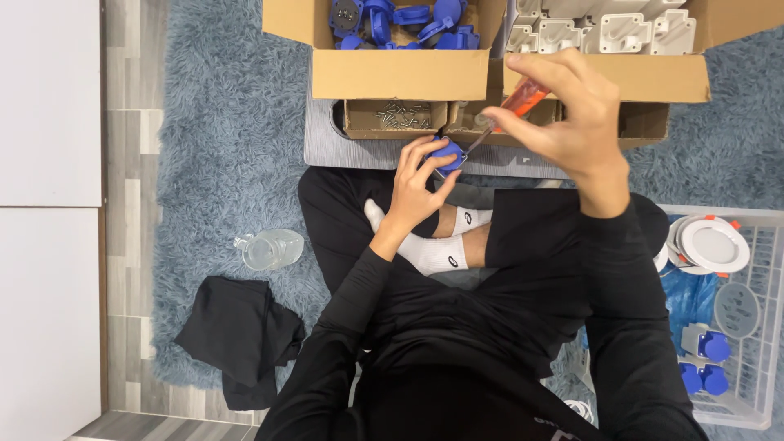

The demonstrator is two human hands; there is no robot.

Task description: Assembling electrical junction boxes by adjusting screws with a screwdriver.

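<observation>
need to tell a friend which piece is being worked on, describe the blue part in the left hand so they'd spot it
Start at the two cardboard boxes on the blue rug. Just below them, the left hand pinches a small blue part. Unlike the loose blue parts in the box, a screwdriver tip meets it.

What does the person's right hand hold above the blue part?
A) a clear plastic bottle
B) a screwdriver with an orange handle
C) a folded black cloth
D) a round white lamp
B: the right hand grips a screwdriver with an orange handle, its tip pointing down at the small blue part held in the left hand.
</observation>
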